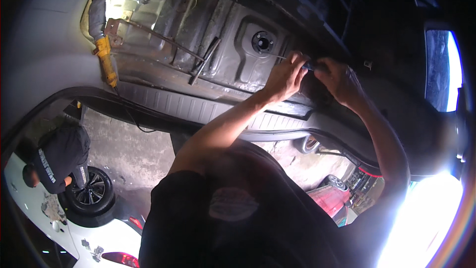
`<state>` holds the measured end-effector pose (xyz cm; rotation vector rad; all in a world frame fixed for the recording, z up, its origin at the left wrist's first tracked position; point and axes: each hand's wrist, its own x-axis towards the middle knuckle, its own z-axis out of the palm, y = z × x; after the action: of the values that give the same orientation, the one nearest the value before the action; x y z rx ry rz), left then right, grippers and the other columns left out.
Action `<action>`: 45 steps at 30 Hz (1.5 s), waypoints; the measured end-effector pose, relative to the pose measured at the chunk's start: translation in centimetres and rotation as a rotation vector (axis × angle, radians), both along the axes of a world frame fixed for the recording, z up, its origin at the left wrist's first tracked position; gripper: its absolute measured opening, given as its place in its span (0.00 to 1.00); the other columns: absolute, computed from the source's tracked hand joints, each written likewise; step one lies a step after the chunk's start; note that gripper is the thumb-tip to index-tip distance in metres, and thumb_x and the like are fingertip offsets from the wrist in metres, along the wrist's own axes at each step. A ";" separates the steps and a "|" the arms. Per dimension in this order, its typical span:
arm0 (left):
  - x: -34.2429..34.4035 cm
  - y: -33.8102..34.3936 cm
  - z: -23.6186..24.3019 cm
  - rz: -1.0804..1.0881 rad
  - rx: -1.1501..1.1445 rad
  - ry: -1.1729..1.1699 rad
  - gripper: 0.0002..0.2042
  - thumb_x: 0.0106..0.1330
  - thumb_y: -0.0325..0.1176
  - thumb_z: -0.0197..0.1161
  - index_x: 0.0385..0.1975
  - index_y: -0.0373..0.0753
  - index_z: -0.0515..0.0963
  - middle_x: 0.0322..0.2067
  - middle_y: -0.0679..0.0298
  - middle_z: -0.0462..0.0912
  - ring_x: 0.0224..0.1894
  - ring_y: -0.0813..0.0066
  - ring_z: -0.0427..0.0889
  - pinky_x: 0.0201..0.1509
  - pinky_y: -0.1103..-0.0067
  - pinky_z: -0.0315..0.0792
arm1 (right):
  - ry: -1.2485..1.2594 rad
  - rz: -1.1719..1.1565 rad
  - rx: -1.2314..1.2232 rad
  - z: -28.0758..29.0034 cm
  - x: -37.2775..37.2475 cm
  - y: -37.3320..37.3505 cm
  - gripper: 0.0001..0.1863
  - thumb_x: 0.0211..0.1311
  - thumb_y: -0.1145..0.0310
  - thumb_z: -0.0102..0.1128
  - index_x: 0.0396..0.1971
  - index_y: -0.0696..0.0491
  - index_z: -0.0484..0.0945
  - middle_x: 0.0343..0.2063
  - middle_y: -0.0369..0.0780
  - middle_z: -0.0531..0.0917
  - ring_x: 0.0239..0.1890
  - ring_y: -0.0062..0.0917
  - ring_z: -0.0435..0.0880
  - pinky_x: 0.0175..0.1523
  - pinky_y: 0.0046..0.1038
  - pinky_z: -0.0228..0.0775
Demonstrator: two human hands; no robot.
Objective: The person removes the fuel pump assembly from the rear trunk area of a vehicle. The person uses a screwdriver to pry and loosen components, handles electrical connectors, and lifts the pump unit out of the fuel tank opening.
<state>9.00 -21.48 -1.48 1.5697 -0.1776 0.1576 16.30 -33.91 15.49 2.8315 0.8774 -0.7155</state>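
While both arms reach up, hands grip a blue-handled screwdriver.

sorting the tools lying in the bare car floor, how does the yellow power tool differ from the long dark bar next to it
The yellow power tool is thick-bodied, bright yellow with a grey wrapped end, and has a black cord trailing from it; the long dark bar is thin, plain dark metal with no cord. The power tool lies at the floor pan's left edge, the bar nearer its middle, closer to the hands. Both rest loose on the pan, untouched by either hand.
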 end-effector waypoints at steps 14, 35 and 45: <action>-0.2 -0.2 1.0 0.015 0.003 0.045 0.15 0.70 0.31 0.64 0.54 0.41 0.77 0.42 0.54 0.81 0.39 0.51 0.85 0.40 0.63 0.80 | 0.302 -0.446 -0.130 0.7 1.5 1.9 0.20 0.64 0.57 0.66 0.49 0.54 0.80 0.32 0.49 0.85 0.35 0.40 0.86 0.42 0.39 0.79; -0.1 -0.6 -1.3 0.027 0.039 -0.093 0.18 0.70 0.31 0.64 0.58 0.40 0.75 0.41 0.52 0.80 0.41 0.52 0.83 0.45 0.64 0.79 | -0.135 0.514 -0.127 0.0 0.1 0.5 0.17 0.65 0.57 0.63 0.38 0.58 0.84 0.26 0.47 0.84 0.28 0.35 0.85 0.36 0.35 0.73; 0.5 0.1 -1.2 -0.104 0.078 0.041 0.15 0.73 0.36 0.61 0.57 0.43 0.77 0.45 0.52 0.82 0.47 0.51 0.83 0.49 0.64 0.79 | -0.066 0.257 0.038 -0.5 0.7 1.6 0.14 0.63 0.61 0.63 0.37 0.57 0.83 0.23 0.48 0.84 0.29 0.41 0.86 0.35 0.39 0.75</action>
<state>9.54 -21.39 -2.69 1.6360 -0.2353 0.0370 16.95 -32.36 14.96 2.6849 1.2254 -0.5735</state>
